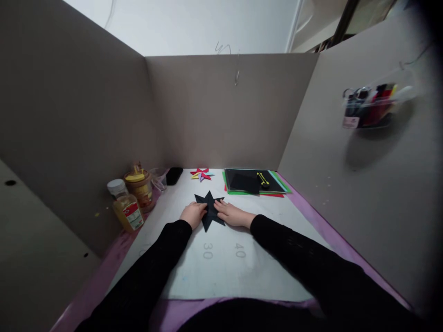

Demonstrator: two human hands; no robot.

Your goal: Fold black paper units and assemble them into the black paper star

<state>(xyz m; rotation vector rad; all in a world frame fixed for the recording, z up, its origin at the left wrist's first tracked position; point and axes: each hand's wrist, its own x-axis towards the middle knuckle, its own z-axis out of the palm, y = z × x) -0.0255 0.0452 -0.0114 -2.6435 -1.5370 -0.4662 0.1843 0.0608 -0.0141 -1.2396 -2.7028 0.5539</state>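
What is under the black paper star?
White mat shows around the black star; the patch directly beneath is covered. The left hand and right hand, on top, hide some of the star.

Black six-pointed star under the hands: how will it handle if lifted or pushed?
Probably light: the black star looks like thin folded paper. Likely fairly stiff near its middle if layered, though its slim points could bend easily. Lying flat on the white mat, it would likely slide rather than roll or tip.
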